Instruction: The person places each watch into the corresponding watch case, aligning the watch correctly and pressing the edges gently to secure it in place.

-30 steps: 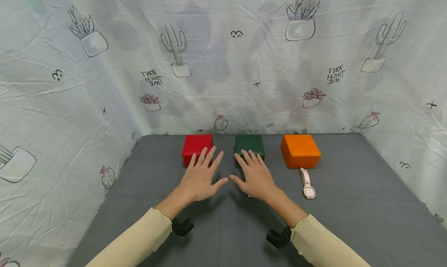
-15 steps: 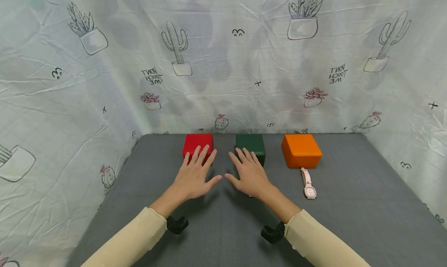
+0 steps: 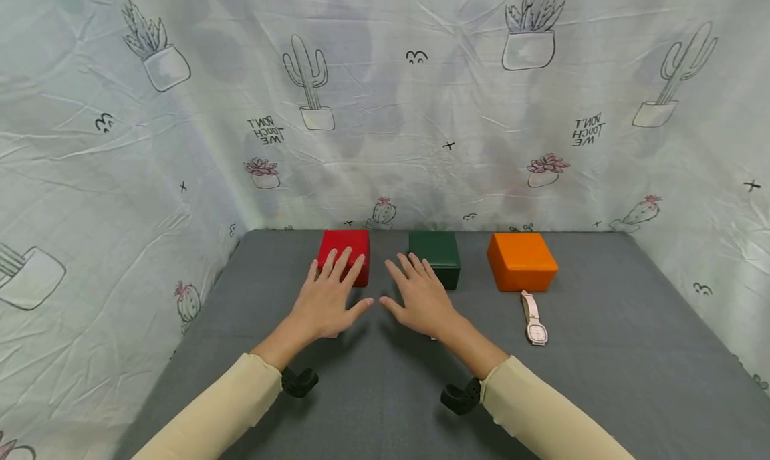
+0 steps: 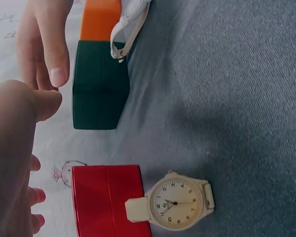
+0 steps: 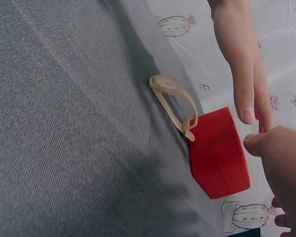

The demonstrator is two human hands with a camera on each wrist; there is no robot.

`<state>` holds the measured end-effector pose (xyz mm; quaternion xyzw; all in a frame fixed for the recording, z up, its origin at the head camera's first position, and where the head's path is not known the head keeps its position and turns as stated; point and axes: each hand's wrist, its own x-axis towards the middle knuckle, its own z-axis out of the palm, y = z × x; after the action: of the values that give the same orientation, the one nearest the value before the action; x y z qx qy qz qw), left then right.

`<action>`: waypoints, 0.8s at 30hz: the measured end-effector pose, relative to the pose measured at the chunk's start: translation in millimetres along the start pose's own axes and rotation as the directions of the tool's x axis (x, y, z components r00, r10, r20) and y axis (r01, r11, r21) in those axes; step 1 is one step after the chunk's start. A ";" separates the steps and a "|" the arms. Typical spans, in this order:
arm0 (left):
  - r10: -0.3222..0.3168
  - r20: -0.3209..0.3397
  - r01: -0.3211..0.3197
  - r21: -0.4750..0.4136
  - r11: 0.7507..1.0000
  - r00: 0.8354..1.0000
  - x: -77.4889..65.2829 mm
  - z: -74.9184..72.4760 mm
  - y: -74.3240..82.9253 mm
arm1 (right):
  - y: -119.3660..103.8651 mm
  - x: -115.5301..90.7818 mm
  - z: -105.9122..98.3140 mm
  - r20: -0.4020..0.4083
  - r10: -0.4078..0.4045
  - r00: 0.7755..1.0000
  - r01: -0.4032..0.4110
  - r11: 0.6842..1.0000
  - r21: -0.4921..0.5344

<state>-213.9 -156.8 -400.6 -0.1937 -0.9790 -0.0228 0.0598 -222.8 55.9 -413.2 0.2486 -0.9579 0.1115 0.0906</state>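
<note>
Both hands hang spread over the grey table, holding nothing. In the head view my left hand (image 3: 325,303) is in front of the red box (image 3: 355,241), its fingertips overlapping the box. My right hand (image 3: 423,301) overlaps the left front of the green box (image 3: 434,247), thumb pointing toward the other thumb. A cream watch (image 4: 176,202) with a round dial lies before the red box in the left wrist view; the left hand mostly hides it from the head camera. A pink watch (image 3: 534,323) lies in front of the orange box (image 3: 522,259).
Another pale watch (image 4: 130,29) shows by the green box in the left wrist view, mostly covered by the right hand from above. Behind the row of boxes, a white curtain (image 3: 385,99) with cactus prints closes off the grey table (image 3: 385,406) at back and sides.
Both hands have drifted a little to the left, still spread. More of the green box shows beside the right hand. Boxes and pink watch stay in place on the table.
</note>
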 end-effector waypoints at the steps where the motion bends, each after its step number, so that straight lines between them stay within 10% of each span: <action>1: -0.002 0.002 0.002 0.001 1.000 1.000 -0.2 0.2 -1.0 | -1.2 0.8 0.0 0.002 -0.004 1.000 0.004 1.000 0.002; 24: -0.060 0.045 0.059 0.022 0.998 0.997 -0.8 2.2 -16.4 | -13.4 15.4 3.6 0.115 -0.015 0.993 0.008 0.998 0.065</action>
<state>-219.7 -172.1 -403.2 -0.1644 -0.9856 -0.0101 0.0388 -229.8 36.5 -410.9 0.2630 -0.9560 0.1269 0.0276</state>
